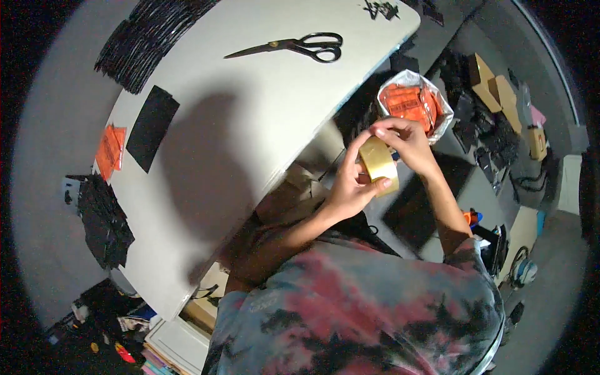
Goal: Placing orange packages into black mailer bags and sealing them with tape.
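A roll of yellowish packing tape (380,165) is held in my left hand (349,192), off the table's edge on the right side. My left thumb presses its lower side, and other fingers reach into and around the roll. My right hand (409,145) is at the top of the roll, its thumb and fingers bent together in a pinch beside my left fingertips. Whether the tape's loose end lies between them is too small to tell. Just beyond my right hand stands a silvery white bag (445,119) filled with orange packets (403,103).
Black scissors (294,47) lie on the white table (281,94). Along its far left edge are stacked black sheets (147,40), a single black piece (152,128), an orange packet (111,150) and a black pile (105,219). Black scraps and cardboard (484,81) lie at right.
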### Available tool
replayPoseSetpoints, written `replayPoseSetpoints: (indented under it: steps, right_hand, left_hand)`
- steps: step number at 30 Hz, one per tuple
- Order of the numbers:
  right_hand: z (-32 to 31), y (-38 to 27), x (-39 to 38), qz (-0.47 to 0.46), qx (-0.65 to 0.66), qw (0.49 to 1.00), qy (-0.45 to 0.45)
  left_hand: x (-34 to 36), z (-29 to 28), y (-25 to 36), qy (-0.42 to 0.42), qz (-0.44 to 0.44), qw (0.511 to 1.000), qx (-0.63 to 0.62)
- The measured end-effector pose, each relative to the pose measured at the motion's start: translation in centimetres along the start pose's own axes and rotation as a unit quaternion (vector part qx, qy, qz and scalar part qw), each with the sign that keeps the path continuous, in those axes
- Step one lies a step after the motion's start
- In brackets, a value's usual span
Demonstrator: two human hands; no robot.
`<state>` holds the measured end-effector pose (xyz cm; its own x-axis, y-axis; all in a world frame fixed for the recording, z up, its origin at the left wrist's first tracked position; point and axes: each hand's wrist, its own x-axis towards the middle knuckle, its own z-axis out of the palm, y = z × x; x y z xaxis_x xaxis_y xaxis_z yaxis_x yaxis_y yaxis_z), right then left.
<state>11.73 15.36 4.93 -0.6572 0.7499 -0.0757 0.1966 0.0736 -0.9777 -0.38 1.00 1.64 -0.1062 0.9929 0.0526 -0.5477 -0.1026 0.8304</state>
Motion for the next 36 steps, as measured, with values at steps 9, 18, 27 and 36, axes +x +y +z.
replayPoseSetpoints:
  steps: [9, 18, 27, 36]
  right_hand:
    - [0.4, 1.0, 0.2, -0.064, 0.037, 0.994, 0.077]
    - [-2.1, -6.2, 4.2, -0.262, -0.214, 0.941, 0.031]
    - [-1.4, -5.1, 12.9, -0.135, -0.141, 0.971, -0.140]
    - [-0.1, -5.0, 13.1, -0.202, -0.189, 0.955, -0.107]
  left_hand:
    - [0.7, 0.4, -1.6, 0.018, -0.030, 0.998, 0.058]
    - [5.5, 0.0, -3.0, 0.113, 0.007, 0.993, 0.043]
    - [6.2, 2.4, -1.1, 0.147, 0.014, 0.985, -0.088]
    - [6.4, 2.4, -1.0, 0.158, 0.008, 0.980, -0.123]
